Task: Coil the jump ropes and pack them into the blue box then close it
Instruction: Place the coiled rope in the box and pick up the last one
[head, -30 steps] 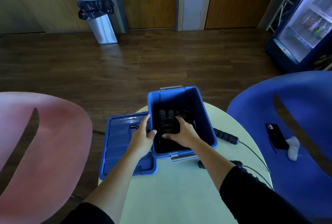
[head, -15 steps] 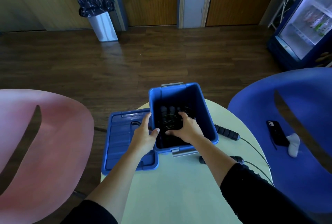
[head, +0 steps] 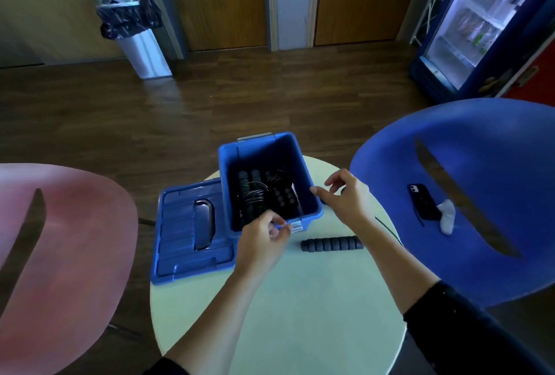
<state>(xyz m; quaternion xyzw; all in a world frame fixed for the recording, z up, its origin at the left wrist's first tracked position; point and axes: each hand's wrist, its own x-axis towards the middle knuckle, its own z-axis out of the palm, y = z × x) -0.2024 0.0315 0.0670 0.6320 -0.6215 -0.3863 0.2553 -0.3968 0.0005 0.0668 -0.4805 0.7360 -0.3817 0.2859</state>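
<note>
Both hands have come out of the blue box [head: 264, 152]. The right hand [head: 345, 197], earlier down among the ropes, now hovers just outside the box's right wall, fingers loosely spread and holding nothing. The left hand [head: 264, 242] has shifted from the left rim to the near rim, with its fingers curled by the grey latch; whether it pinches the latch or the rim I cannot tell.

On the pale round tabletop [head: 300, 299], at 4 o'clock from the box, a black ribbed handle [head: 332, 244] lies flat, apart from both hands. The box stands open toward the tabletop's far side. In it lie the coiled jump ropes [head: 255, 194]: black ribbed handles side by side, with thin loops of cord across them. At 9 o'clock from the box, against its wall, the blue lid [head: 180, 224] lies flat, overhanging the tabletop's edge.

Farther off at 3 o'clock, a blue chair [head: 480, 164] carries a dark phone [head: 422, 203] and a small white item [head: 447, 217]. At 9 o'clock stands a pink chair [head: 60, 239].
</note>
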